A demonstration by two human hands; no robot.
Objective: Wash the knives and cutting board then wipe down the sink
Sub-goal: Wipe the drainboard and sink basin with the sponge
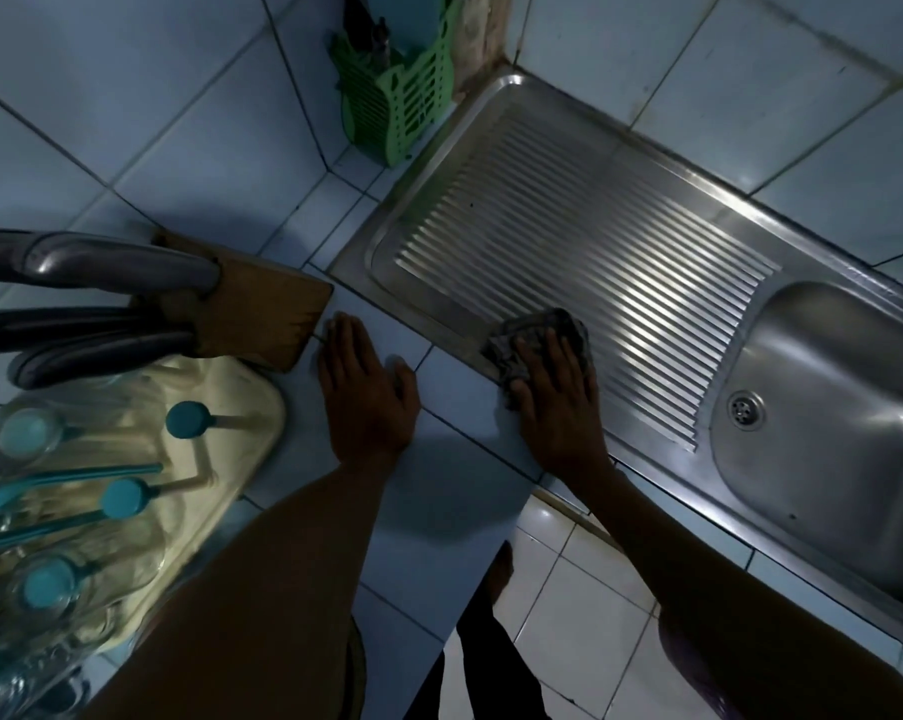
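1. I see the steel sink point(568, 236), its ribbed drainboard left of the basin, set in the tiled counter point(439, 501).
2. My right hand point(558, 407) presses a grey cloth point(537, 337) flat-fingered on the drainboard's near edge.
3. My left hand point(366, 387) rests open on the counter, beside the knife block point(241, 314).

Sink point(828, 407) is brushed stainless steel, shiny, its drainboard point(584, 283) ribbed. Cloth point(537, 340) on the drainboard is crumpled grey fabric; bench point(439, 491) beside the sink is glossy tile. Knife block point(262, 314) left of the sink is matt wood; green holder point(402, 96) behind is slotted plastic.
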